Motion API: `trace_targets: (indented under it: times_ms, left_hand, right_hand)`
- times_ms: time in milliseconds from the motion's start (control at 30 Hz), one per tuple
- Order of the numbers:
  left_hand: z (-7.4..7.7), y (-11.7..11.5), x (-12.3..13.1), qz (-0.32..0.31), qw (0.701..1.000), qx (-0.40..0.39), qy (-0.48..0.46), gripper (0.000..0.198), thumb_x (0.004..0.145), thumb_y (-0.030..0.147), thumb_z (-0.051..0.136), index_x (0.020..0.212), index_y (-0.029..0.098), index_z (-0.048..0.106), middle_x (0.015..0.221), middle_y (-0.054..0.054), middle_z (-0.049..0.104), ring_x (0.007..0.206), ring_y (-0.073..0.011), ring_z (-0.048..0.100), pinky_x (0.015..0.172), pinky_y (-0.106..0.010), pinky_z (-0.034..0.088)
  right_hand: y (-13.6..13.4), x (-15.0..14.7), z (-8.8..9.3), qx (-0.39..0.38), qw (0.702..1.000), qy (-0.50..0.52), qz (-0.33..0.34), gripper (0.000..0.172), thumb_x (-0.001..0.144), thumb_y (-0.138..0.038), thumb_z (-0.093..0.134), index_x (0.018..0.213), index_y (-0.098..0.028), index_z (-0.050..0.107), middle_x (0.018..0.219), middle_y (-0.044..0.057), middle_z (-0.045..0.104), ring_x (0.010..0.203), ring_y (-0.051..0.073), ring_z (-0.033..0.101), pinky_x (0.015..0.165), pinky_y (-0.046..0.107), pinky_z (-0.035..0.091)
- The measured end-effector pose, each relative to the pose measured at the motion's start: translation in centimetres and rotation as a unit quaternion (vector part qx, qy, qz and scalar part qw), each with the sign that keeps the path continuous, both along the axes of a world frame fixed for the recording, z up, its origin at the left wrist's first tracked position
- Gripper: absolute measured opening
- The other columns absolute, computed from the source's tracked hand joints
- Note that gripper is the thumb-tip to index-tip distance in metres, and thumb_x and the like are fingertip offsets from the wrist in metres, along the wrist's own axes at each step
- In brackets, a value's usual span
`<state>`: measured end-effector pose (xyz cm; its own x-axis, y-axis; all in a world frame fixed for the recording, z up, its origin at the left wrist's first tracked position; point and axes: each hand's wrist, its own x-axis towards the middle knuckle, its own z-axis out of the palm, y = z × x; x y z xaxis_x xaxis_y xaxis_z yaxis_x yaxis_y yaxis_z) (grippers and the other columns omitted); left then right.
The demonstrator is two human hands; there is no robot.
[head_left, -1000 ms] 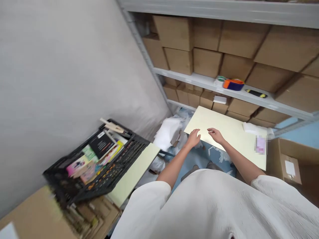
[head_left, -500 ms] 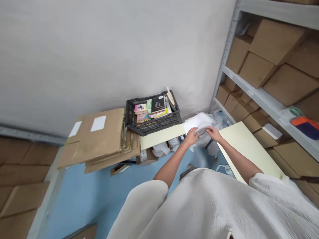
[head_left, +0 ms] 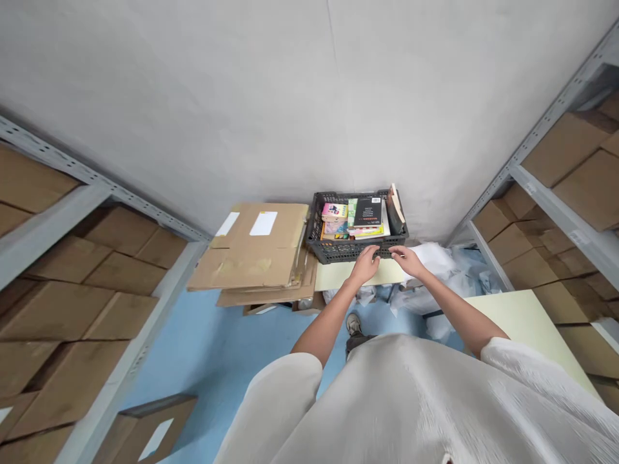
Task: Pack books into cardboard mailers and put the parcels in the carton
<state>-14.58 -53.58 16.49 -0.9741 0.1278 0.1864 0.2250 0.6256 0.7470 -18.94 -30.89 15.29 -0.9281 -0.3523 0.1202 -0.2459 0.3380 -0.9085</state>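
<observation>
A black plastic crate (head_left: 338,250) full of books (head_left: 366,212) stands against the grey wall on a pale yellow tabletop (head_left: 338,276). My left hand (head_left: 366,263) and my right hand (head_left: 405,259) are held out side by side just in front of the crate's near wall. Both have loosely curled fingers and nothing in them; whether they touch the crate I cannot tell. A stack of flattened cardboard boxes (head_left: 256,251) lies left of the crate.
Metal shelving packed with cardboard boxes runs along the left (head_left: 72,270) and the right (head_left: 565,167). A second pale yellow table (head_left: 527,322) stands at my right. Crumpled white wrapping (head_left: 440,270) lies on the blue floor (head_left: 213,348). A cardboard box (head_left: 155,428) sits at bottom left.
My view has swung left from the right shelving and yellow table to the crate by the wall. Both hands moved along, from the table to in front of the crate.
</observation>
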Motion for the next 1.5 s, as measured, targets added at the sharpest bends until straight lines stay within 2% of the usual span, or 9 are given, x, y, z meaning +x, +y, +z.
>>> trace_targets:
  times_ms: [300,400,500,700,833,967,1100,1267,1500]
  left_hand:
    - [2.2,-15.8,-7.7,0.019,0.995,-0.087,0.032,0.045,0.101,0.013,0.053,0.142,0.021,0.069,0.147,-0.012,0.07,0.141,-0.0275,0.063,0.123,-0.045,0.049]
    - [2.9,-19.5,-9.7,0.025,0.988,-0.149,0.019,0.046,0.101,0.013,0.054,0.143,0.022,0.068,0.148,-0.012,0.07,0.141,-0.0287,0.062,0.124,-0.046,0.045]
    - [2.9,-21.6,-11.8,0.02,0.981,-0.191,-0.003,0.044,0.101,0.013,0.053,0.14,0.023,0.069,0.148,-0.013,0.071,0.141,-0.0292,0.063,0.128,-0.048,0.038]
    - [1.2,-22.6,-17.0,-0.026,0.979,-0.202,-0.027,0.047,0.093,0.008,0.062,0.137,0.021,0.071,0.144,-0.019,0.072,0.142,-0.0332,0.063,0.136,-0.061,0.02]
    - [0.0,-22.3,-20.4,-0.038,0.98,-0.192,-0.044,0.043,0.089,0.007,0.068,0.13,0.017,0.073,0.137,-0.024,0.073,0.139,-0.0356,0.065,0.136,-0.064,0.015]
    - [-0.8,-22.1,-22.4,-0.034,0.964,-0.256,-0.058,0.044,0.085,0.003,0.07,0.128,0.01,0.074,0.142,-0.03,0.069,0.141,-0.0374,0.063,0.135,-0.064,0.015]
    - [-1.1,-22.2,-22.7,-0.047,0.949,-0.302,-0.072,0.039,0.085,0.005,0.074,0.124,0.01,0.076,0.125,-0.027,0.077,0.126,-0.0352,0.073,0.134,-0.063,0.019]
    - [-0.7,-21.9,-21.8,-0.07,0.939,-0.329,-0.072,0.013,0.092,0.016,0.074,0.103,0.013,0.082,0.095,-0.018,0.082,0.105,-0.0338,0.079,0.131,-0.06,0.023]
    - [1.4,-21.9,-20.8,-0.082,0.928,-0.356,-0.075,0.021,0.093,0.007,0.067,0.104,0.013,0.083,0.1,-0.019,0.083,0.105,-0.0338,0.079,0.122,-0.052,0.036]
  right_hand:
    - [-14.8,-8.5,1.1,0.022,1.0,0.019,0.012,0.031,0.099,-0.036,0.061,0.121,-0.023,0.079,0.126,0.011,0.079,0.116,0.026,0.074,0.105,0.045,0.06]
    - [-18.1,-10.2,1.1,0.052,0.998,0.033,0.024,0.032,0.099,-0.031,0.061,0.123,-0.022,0.078,0.126,0.011,0.078,0.115,0.026,0.074,0.104,0.043,0.06]
    - [-20.4,-11.8,1.2,0.108,0.991,0.064,0.044,0.031,0.099,-0.025,0.061,0.123,-0.022,0.079,0.124,0.011,0.078,0.115,0.026,0.073,0.108,0.043,0.057]
    - [-23.6,-14.2,1.7,0.264,0.955,0.109,0.079,0.032,0.1,-0.019,0.059,0.125,-0.022,0.079,0.128,0.012,0.078,0.121,0.03,0.069,0.109,0.045,0.052]
    - [-24.7,-14.7,1.8,0.288,0.945,0.119,0.096,0.034,0.1,-0.018,0.058,0.127,-0.024,0.078,0.128,0.01,0.078,0.12,0.029,0.068,0.106,0.04,0.051]
    - [-24.8,-14.7,1.8,0.295,0.944,0.115,0.098,0.034,0.102,-0.019,0.056,0.128,-0.024,0.078,0.131,0.01,0.077,0.121,0.03,0.067,0.104,0.041,0.049]
    - [-24.3,-14.9,1.9,0.308,0.942,0.105,0.078,0.034,0.102,-0.019,0.056,0.126,-0.024,0.078,0.131,0.011,0.077,0.12,0.032,0.065,0.102,0.042,0.047]
    - [-24.3,-15.3,1.6,0.313,0.942,0.113,0.052,0.033,0.101,-0.018,0.056,0.124,-0.023,0.078,0.131,0.013,0.077,0.122,0.033,0.062,0.103,0.044,0.044]
    - [-24.6,-15.2,1.2,0.295,0.949,0.109,0.017,0.037,0.099,-0.019,0.056,0.129,-0.023,0.077,0.135,0.014,0.074,0.126,0.035,0.06,0.109,0.05,0.044]
